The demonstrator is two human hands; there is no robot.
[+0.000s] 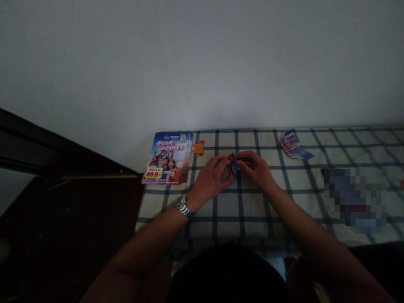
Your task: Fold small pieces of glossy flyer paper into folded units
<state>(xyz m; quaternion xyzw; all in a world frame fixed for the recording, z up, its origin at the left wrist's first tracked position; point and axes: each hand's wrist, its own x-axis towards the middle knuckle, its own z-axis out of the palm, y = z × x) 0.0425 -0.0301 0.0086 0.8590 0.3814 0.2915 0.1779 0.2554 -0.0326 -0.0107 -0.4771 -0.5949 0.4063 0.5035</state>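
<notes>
Both my hands meet over the checked cloth near the middle of the view. Between them is a small printed packet-like piece (233, 167), dark blue with red and some yellow; its exact kind is hard to make out in the dim light. My left hand (213, 174), with a metal watch (183, 205) on its wrist, grips the piece from the left with bent fingers. From the right, my right hand (255, 167) pinches its upper right edge between thumb and fingers. The fingers partly cover the piece.
A stack of printed flyers (168, 158) lies at the table's left end, beside an orange bear shape (198, 148). A fanned bunch of printed papers (294, 145) lies at the back right. A pixelated dark object (350, 198) is farther right. The wall (221, 84) borders the checked cloth (252, 219).
</notes>
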